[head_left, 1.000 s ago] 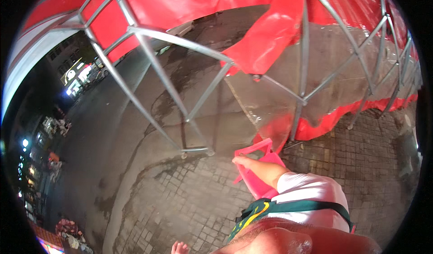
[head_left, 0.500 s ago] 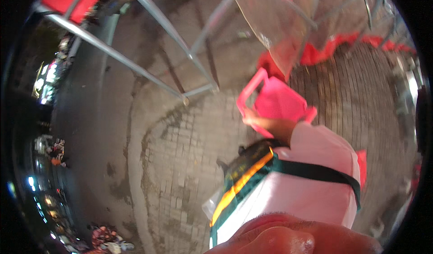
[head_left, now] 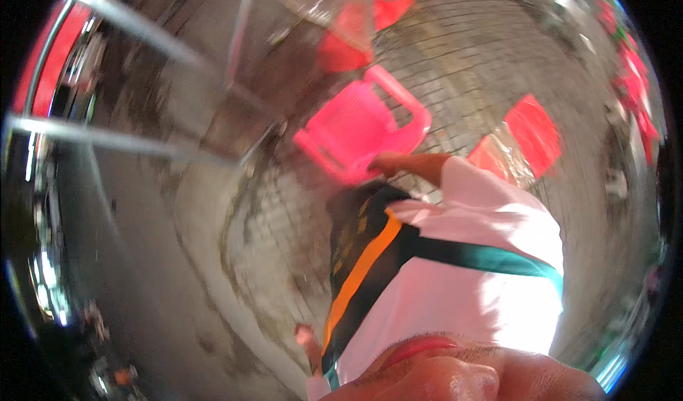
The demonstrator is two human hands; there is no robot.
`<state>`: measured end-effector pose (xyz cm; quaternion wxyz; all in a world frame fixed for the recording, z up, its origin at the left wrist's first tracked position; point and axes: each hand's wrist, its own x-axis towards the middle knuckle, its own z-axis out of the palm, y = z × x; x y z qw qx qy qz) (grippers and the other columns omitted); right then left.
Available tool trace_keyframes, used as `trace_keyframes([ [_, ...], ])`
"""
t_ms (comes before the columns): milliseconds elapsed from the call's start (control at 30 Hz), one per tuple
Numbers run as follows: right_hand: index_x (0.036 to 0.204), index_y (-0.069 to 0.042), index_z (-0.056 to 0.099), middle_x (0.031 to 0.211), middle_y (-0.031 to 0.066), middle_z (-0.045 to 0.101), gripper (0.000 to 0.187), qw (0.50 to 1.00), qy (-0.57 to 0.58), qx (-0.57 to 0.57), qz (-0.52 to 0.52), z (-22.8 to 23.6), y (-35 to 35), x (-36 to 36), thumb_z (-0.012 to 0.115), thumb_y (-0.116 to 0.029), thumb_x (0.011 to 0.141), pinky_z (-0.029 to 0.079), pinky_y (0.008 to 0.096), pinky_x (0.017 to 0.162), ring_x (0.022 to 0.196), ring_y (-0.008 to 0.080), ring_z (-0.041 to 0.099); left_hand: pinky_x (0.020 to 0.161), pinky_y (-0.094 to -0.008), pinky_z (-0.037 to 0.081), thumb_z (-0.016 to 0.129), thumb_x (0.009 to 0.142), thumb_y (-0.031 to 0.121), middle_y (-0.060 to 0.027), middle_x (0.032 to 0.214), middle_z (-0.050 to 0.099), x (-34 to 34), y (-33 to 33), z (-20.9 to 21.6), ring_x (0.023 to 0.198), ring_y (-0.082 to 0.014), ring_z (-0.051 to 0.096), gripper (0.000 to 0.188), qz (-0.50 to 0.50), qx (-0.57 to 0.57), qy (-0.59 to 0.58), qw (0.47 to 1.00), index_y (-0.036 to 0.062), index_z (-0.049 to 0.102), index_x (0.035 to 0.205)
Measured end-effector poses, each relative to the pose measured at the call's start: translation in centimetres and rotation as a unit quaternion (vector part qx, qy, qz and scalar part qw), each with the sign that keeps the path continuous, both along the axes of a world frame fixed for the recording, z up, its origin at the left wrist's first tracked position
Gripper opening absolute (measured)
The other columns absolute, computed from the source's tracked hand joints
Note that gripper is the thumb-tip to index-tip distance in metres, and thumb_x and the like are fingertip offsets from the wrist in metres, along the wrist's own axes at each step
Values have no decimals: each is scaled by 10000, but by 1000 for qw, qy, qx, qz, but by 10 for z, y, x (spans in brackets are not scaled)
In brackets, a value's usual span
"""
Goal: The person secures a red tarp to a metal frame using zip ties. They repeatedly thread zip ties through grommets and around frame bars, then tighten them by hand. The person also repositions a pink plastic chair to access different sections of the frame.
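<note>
My right hand (head_left: 385, 164) is closed on the edge of a pink plastic chair (head_left: 352, 123), near the corner where an armrest (head_left: 416, 120) meets it. The chair is tilted in front of my body, over the paving; I cannot tell if its legs touch the ground. My left hand (head_left: 304, 334) hangs low beside the dark apron (head_left: 356, 266) with an orange stripe. It is small and blurred, so its fingers do not show clearly, and no held thing can be made out.
A metal tube frame (head_left: 135, 141) with red covering stands at the far left. Beyond the chair hangs clear sheeting with a red border (head_left: 348, 41). More red and clear sheeting (head_left: 530, 138) lies to the right. A kerb (head_left: 203, 287) edges the brick paving.
The pink chair has shifted left and turned, still held in my right hand. The view has swung round, the frame now sits further left, and my left hand has come into sight.
</note>
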<state>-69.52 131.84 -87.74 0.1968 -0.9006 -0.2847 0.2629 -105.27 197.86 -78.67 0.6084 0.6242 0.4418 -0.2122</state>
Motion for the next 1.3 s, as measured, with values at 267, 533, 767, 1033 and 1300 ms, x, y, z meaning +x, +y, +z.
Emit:
trace_keyframes([
  [267, 1191, -281, 730, 1080, 66, 741, 458, 994, -28, -86, -57, 44, 59, -41, 774, -295, 736, 415, 692, 1012, 1096, 298, 689, 702, -312, 528, 584, 1023, 190, -64, 930, 674, 113, 20, -63, 838, -180, 647, 153, -125, -12, 27, 992, 62, 646, 1080],
  [533, 1383, -163, 629, 1430, 218, 548, 640, 795, -319, 79, -510, 69, 88, -114, 714, -199, 750, 274, 694, 1168, 1467, 374, 373, 695, -305, 521, 587, 1023, 189, -56, 926, 670, 145, 30, -89, 835, -174, 645, 140, -208, -40, 11, 977, 72, 654, 1064],
  [767, 1554, -178, 298, 1319, 123, 599, 850, 397, 135, 486, -766, 71, 46, -119, 786, -291, 867, 536, 546, 837, 1104, 291, 612, 689, -299, 515, 590, 1024, 187, -49, 922, 666, 37, 112, -71, 833, -168, 643, 131, -154, -48, 18, 987, 80, 661, 1050],
  [1033, 1215, -129, 559, 892, 61, 673, 373, 392, 53, 549, -736, 19, 66, -65, 603, 3, 868, 519, 355, 427, 641, 216, 656, 681, -292, 508, 593, 1025, 186, -41, 917, 662, 30, 187, -67, 831, -162, 641, 123, -90, -49, 70, 992, 90, 669, 1034],
  [1300, 1019, -152, 663, 844, 24, 681, 152, 316, 113, 411, -848, 8, 60, -26, 711, -154, 875, 467, 383, 515, 630, 191, 600, 674, -285, 502, 596, 1025, 184, -32, 913, 658, 208, 269, -71, 829, -156, 639, 118, -121, -58, 26, 991, 99, 677, 1017],
])
